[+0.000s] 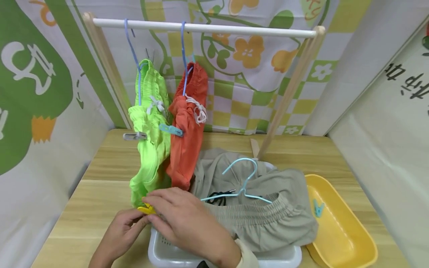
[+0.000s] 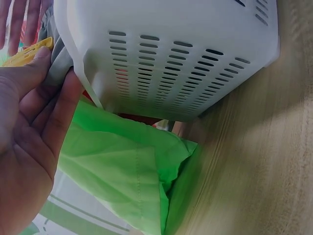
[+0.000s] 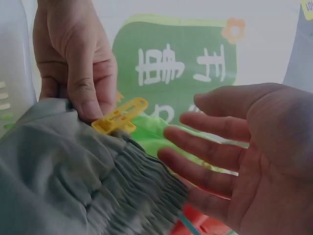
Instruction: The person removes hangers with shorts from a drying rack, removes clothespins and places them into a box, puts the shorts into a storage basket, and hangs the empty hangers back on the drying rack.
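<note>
Grey pants (image 1: 288,223) with an elastic waistband lie over a white basket (image 1: 157,257), a light blue hanger (image 1: 246,182) at the waist. A yellow clothespin (image 3: 120,116) sits at the waistband's edge. My left hand (image 1: 122,230) pinches the fabric there, its thumb against the clothespin and fingers behind the cloth in the left wrist view. My right hand (image 1: 187,219) reaches across from the right; the right wrist view shows its fingers apart and holding nothing, close beside the waistband.
Bright green pants (image 1: 151,156) and red pants (image 1: 187,149) hang on blue hangers from a white rail (image 1: 234,28). A grey clothespin (image 1: 134,136) and a blue one (image 1: 171,130) are on them. A yellow tray (image 1: 345,227) at right holds another blue clothespin (image 1: 318,208).
</note>
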`<state>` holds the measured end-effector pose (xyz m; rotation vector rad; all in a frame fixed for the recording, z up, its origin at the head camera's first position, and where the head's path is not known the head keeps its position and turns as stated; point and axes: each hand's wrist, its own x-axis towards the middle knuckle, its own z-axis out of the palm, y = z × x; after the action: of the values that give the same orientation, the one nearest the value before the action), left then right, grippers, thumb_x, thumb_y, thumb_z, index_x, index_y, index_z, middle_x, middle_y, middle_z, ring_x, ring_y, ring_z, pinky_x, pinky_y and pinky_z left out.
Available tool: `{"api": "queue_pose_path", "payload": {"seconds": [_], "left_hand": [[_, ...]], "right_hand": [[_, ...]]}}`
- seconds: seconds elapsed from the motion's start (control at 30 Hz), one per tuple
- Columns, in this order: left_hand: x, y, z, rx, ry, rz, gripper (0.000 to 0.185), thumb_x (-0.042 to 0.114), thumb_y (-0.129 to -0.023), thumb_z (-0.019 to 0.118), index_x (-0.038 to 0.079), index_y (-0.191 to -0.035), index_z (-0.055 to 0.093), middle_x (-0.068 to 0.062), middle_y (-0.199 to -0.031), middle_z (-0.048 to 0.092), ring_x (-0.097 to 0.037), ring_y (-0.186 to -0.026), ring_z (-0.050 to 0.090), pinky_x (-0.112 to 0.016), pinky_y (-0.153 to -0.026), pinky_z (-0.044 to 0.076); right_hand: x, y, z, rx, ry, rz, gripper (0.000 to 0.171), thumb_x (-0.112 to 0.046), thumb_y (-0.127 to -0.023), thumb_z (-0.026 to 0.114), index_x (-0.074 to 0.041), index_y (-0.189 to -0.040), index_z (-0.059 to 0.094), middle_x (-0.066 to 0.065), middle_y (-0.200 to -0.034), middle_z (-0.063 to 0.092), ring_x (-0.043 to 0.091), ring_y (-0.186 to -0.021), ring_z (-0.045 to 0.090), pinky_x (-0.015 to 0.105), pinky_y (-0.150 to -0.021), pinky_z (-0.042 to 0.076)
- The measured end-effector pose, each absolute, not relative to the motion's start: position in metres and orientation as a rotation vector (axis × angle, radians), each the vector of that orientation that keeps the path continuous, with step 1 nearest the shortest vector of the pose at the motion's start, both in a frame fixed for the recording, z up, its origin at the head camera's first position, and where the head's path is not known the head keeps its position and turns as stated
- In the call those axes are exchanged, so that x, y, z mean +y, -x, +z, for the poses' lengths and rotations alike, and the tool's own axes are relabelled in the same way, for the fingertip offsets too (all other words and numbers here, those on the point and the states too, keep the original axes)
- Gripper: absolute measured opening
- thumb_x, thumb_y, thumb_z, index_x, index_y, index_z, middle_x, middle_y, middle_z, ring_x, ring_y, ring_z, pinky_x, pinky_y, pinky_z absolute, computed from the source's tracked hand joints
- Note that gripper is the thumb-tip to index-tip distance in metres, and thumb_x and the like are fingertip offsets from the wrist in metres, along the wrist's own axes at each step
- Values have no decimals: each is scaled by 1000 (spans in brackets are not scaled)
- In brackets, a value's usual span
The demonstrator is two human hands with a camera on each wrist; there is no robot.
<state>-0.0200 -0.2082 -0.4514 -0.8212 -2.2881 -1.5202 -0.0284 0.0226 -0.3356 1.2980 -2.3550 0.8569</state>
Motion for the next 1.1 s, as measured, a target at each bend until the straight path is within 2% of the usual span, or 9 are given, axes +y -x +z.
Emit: {"api": "queue_pose_path", "payload": {"seconds": [0.1,0.23,0.4,0.53,0.67,0.77,0.87,0.93,1.1], "left_hand": [[-208,19,-453,-2291,820,-1517,37,-21,-86,66,8,-106,75,8,-93,72,-5,-79,63,-19,-68,52],[-209,16,-454,-2298,820,-1526,41,-24,-85,64,10,-105,75,8,-92,71,-5,-78,65,-19,-66,54],[-209,15,-455,-2288,829,-1503,43,-26,-82,62,10,-103,75,7,-92,72,-5,-79,67,-19,-66,54],[-211,15,-456,-2274,860,-1487,44,-27,-80,62,11,-99,74,7,-88,70,-5,-75,64,-19,-63,53],[-213,15,-457,-2275,895,-1477,46,-27,-80,63,10,-104,75,5,-95,73,-7,-82,67,-18,-71,54],[-213,14,-455,-2310,894,-1465,47,-26,-81,64,13,-106,75,6,-99,74,-8,-87,68,-17,-77,53],[-212,14,-452,-2333,897,-1459,47,-23,-82,66,17,-105,74,7,-97,74,-9,-86,69,-18,-78,53],[-212,15,-451,-2351,895,-1466,47,-22,-83,67,21,-103,73,10,-95,73,-8,-83,69,-19,-75,54],[-213,17,-456,-2306,925,-1460,44,-23,-82,68,17,-100,72,7,-92,73,-7,-81,69,-18,-72,54]], "right_hand": [[13,31,-337,-2380,-1302,693,29,-23,-100,69,-13,-127,70,-3,-125,67,12,-115,62,21,-103,44],[5,31,-340,-2437,-1301,488,34,-31,-100,69,-15,-130,68,-5,-125,68,12,-109,64,23,-91,50],[1,27,-343,-2469,-1262,392,38,-37,-100,68,-15,-132,67,-5,-124,68,12,-102,65,24,-79,50],[-2,27,-345,-2473,-1205,353,34,-39,-100,67,-16,-125,69,-6,-110,68,11,-90,65,24,-71,48],[-4,27,-349,-2474,-1168,355,33,-44,-97,70,-18,-118,71,-7,-98,66,11,-82,64,25,-66,47],[-6,28,-352,-2459,-1146,366,31,-46,-95,72,-19,-111,72,-7,-96,65,11,-80,64,25,-65,46],[-7,28,-353,-2458,-1129,372,26,-45,-95,72,-21,-106,73,-8,-95,66,12,-80,65,26,-65,47],[-7,28,-352,-2472,-1119,379,23,-42,-96,71,-21,-107,73,-8,-97,66,11,-83,65,26,-66,48],[-4,26,-348,-2503,-1135,439,23,-40,-96,72,-23,-111,75,-10,-103,68,8,-91,66,23,-73,49]]}}
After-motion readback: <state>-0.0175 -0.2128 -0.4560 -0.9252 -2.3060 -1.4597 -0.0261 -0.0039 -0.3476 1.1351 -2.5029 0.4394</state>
